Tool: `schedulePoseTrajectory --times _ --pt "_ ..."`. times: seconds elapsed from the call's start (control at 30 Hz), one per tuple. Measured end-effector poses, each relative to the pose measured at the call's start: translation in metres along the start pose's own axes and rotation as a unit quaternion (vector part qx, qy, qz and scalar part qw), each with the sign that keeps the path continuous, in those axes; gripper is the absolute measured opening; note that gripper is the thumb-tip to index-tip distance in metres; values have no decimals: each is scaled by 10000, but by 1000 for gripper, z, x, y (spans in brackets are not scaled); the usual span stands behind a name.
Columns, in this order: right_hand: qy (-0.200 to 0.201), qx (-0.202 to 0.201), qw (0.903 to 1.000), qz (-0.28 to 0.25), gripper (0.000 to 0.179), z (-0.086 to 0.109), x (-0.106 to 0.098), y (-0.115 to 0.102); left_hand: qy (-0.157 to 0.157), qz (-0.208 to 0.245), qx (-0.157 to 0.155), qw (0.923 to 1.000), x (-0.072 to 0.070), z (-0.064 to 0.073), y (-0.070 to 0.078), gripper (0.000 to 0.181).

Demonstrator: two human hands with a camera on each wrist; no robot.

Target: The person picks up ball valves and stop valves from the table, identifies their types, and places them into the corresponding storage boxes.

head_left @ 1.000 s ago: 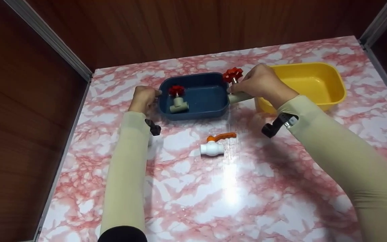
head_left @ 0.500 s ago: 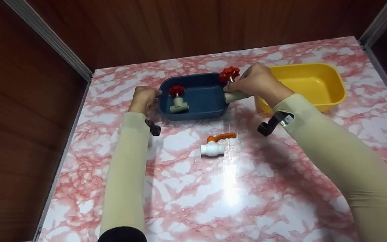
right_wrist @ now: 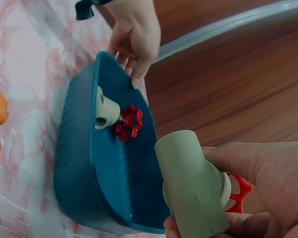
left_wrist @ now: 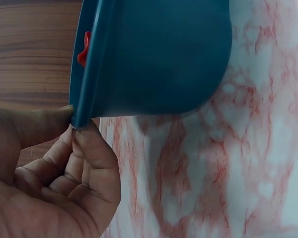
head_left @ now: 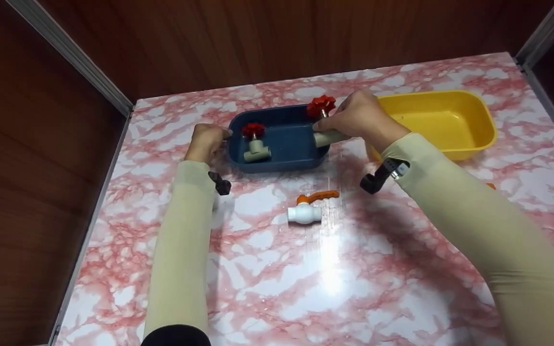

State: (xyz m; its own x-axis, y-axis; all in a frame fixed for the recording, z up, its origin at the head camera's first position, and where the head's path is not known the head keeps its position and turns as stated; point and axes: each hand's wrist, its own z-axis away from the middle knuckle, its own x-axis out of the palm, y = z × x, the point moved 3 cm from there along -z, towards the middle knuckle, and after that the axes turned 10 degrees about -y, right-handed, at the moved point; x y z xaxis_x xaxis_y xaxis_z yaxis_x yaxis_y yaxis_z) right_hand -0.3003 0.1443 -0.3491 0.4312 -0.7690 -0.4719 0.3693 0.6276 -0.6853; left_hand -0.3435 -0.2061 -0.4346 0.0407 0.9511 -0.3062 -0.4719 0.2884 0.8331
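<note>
My left hand (head_left: pixel 206 141) pinches the left rim of a blue plastic basin (left_wrist: pixel 154 54) between thumb and fingers. Inside the basin, at its left end, lies a beige stop valve with a red handwheel (head_left: pixel 256 150). My right hand (head_left: pixel 361 117) grips a second beige stop valve (right_wrist: pixel 191 183) by its neck, over the basin's right end. That valve's red handwheel (head_left: pixel 321 105) points up and its pipe body lies sideways. A white ball valve with an orange lever (head_left: pixel 304 213) rests on the table in front of the basin.
A yellow basin (head_left: pixel 443 151) stands to the right, partly behind my right hand. The table (head_left: pixel 277 283) has a red and white marbled top. Wood-grained panels (head_left: pixel 267 43) rise at its back and sides. A small orange piece (head_left: pixel 491 186) peeks out beyond my right sleeve.
My right hand has moved left with the stop valve, from the blue basin's right rim to over its inside. The left hand keeps its hold on the rim.
</note>
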Motion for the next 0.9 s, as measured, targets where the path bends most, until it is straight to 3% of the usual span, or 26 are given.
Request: schedulePoseTrajectory --times 0.33,0.9 --pt "26 -147 9998 -144 53 -1 6 -3 -163 381 -92 9991 1 -2 0 20" --pt "-81 -116 9998 112 54 -6 12 -10 -148 298 -83 9994 0 -2 0 21"
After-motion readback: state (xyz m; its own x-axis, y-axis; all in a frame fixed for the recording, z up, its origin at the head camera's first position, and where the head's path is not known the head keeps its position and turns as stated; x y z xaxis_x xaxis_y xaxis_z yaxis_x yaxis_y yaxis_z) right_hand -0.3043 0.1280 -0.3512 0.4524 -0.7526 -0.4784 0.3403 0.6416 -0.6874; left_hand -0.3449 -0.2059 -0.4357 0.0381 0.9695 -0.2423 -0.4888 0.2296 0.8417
